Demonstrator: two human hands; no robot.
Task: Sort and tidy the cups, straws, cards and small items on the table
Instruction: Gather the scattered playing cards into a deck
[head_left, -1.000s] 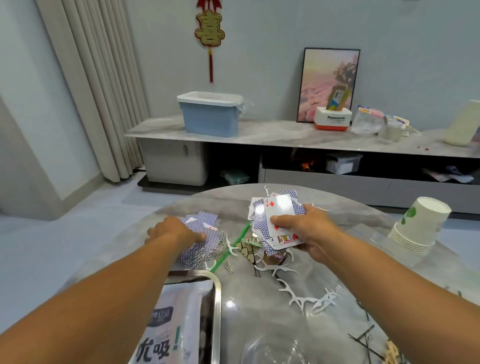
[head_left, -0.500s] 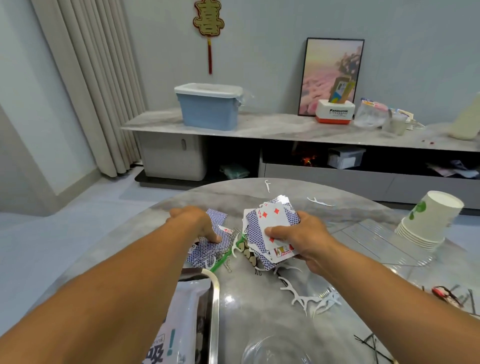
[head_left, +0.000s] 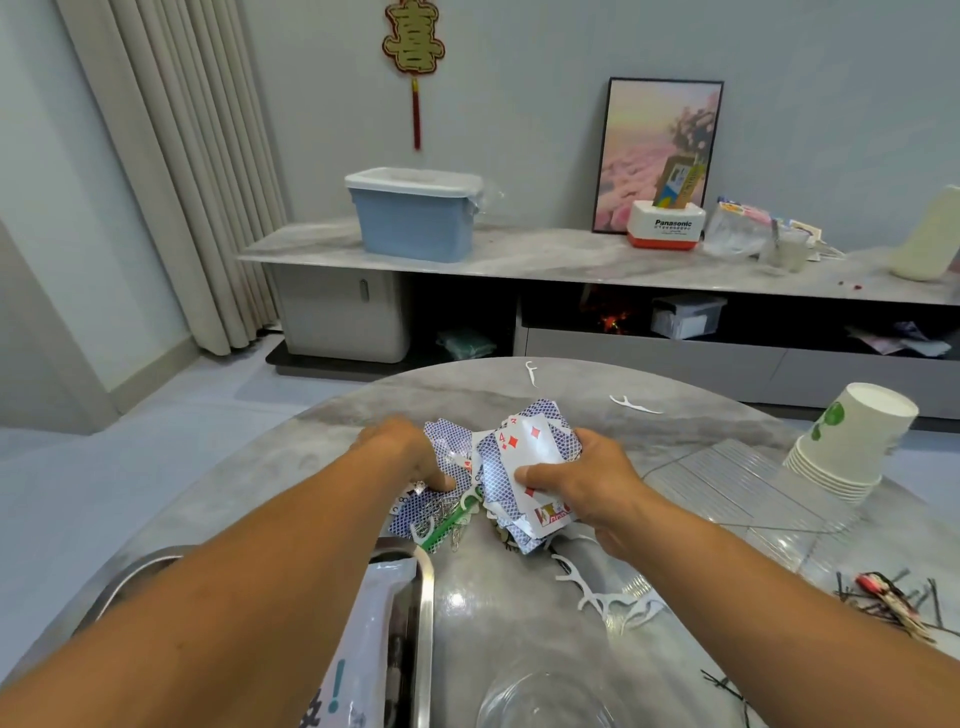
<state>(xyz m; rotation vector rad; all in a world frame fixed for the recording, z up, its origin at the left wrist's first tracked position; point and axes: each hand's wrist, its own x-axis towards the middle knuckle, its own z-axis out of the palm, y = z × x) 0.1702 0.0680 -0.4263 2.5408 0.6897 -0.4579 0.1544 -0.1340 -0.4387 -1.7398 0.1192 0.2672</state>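
On the round grey marble bench the step in hand seems to be the collecting of the playing cards into one pack. The right hand grips an untidy fan of blue-backed playing cards near the middle of the bench, with the thumb curled over a four of diamonds that lies face up on top. The left hand reaches down with bent fingers onto the loose blue-backed cards that lie just beside it, toward the left edge; it touches them, but whether it already pinches one I cannot tell. A green plastic straw, some wire paper clips and white floss picks are mixed in with these cards. A stack of white paper cups with a green print leans at the right edge, well apart from the hands. I judge that the next move needs the left hand to lift the cards free of the clips and the straw, then to bring them to the pack in the right hand and square it
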